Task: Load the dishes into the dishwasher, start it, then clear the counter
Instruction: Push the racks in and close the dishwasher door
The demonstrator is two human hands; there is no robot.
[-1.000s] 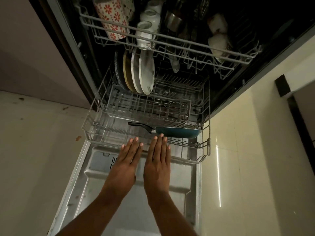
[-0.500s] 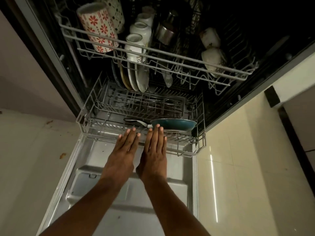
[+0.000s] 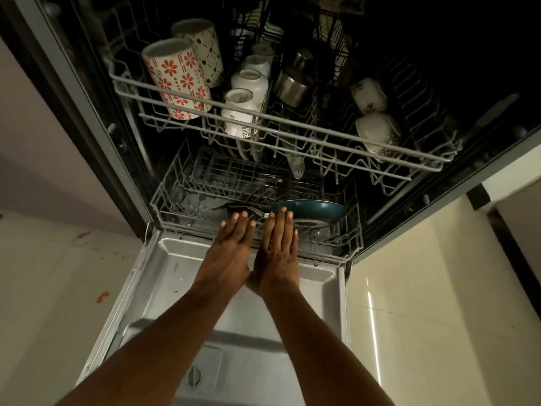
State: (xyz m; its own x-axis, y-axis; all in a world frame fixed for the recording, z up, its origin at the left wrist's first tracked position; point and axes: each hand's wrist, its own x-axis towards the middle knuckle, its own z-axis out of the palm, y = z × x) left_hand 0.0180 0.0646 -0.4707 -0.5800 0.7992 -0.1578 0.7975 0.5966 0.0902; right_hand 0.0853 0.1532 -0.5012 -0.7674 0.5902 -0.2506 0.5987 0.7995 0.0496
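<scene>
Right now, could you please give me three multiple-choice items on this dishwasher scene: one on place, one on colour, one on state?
1. Where does the teal frying pan lie?
A. white wire lower rack
B. upper rack
C. open door

2. What colour are the flowers on the front tall cylindrical mug?
A. blue
B. red
C. green

3. How are the two hands?
A. gripping plates
B. fists
C. flat, fingers straight

Answers: 1 A, the pan sits among lower rack wires. 2 B, red flowers on white. 3 C, left hand and right hand press the rack's front.

Left hand (image 3: 231, 247) and right hand (image 3: 278, 247) extended, flat, fingers straight, side by side.
</scene>
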